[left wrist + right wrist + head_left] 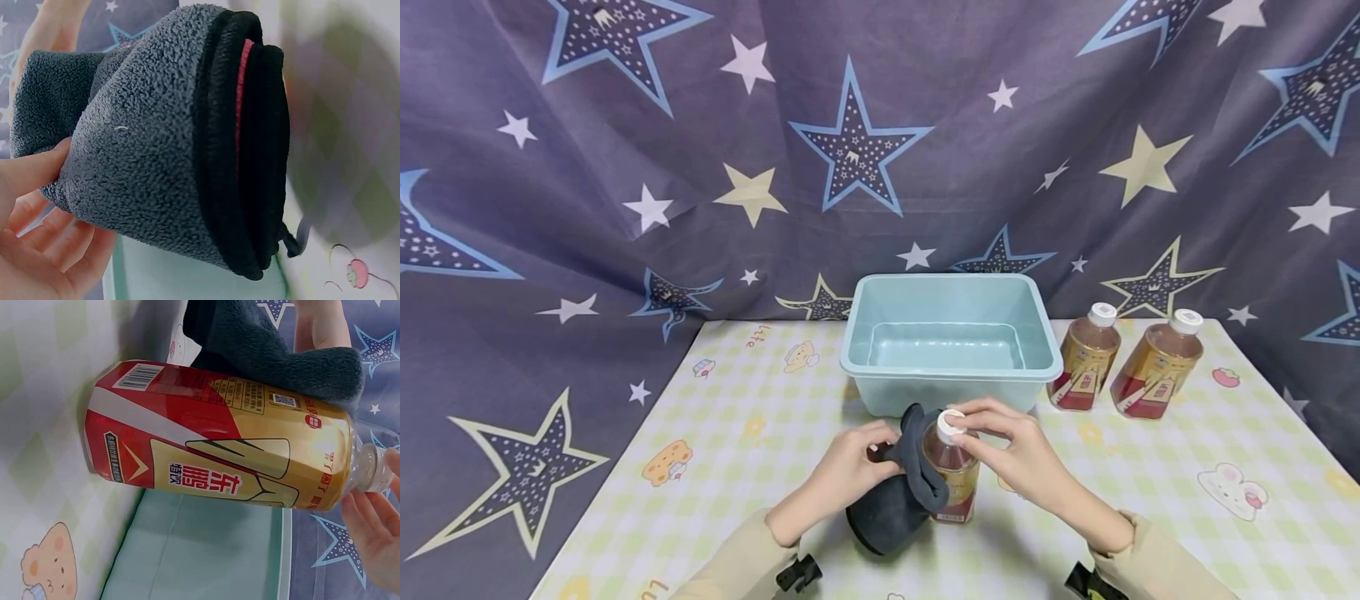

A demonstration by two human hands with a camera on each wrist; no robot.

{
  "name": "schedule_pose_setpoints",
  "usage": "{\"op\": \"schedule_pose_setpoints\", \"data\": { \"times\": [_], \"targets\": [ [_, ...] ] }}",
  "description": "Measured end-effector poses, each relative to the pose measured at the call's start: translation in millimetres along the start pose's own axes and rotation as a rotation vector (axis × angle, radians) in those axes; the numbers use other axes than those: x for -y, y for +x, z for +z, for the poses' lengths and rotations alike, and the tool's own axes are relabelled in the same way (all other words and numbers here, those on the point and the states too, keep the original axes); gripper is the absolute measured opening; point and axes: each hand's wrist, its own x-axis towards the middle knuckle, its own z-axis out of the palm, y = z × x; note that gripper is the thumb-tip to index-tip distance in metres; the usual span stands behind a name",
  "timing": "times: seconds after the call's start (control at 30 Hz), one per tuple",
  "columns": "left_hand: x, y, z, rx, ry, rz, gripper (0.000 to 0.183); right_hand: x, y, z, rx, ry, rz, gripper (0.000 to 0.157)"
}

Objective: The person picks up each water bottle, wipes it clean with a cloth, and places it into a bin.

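Left hand (848,465): thumb and fingers pinching the dark fuzzy cloth (891,510)
Right hand (1013,440): thumb and fingertips pinching the white cap (950,424)
Capped bottle (958,485): upright on the table (730,500), cloth against its left side
Blue bin (955,393): just behind
Two more bottles (1084,367) (1157,371): right of bin

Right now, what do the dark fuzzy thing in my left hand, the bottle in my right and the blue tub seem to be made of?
Dark fuzzy thing: matte, probably fleece or terry, judging by its nubby pile. Bottle: glossy, likely plastic, perhaps glass, see-through near the top. Tub: smooth, probably molded plastic, with soft reflections inside.
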Motion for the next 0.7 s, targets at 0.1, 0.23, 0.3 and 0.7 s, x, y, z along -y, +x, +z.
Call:
{"op": "schedule_pose_setpoints", "data": {
  "times": [0.1,0.23,0.3,0.7],
  "targets": [
    [-2.4,0.5,-1.3,-0.004,0.0,0.009,0.012,0.6,0.5,0.3,-0.009,0.0,-0.018,0.021],
    [-4.2,0.5,-1.4,-0.005,0.022,0.014,0.013,1.0,1.2,0.6,-0.019,0.001,-0.042,0.022],
    [-4.2,0.3,-0.6,-0.005,0.035,0.022,0.013,1.1,1.3,0.5,-0.017,0.003,-0.042,0.022],
    [11.9,-3.3,14.2,0.023,0.112,0.02,0.013,0.2,0.8,1.3,-0.028,0.004,-0.051,0.023]
  ]
}}
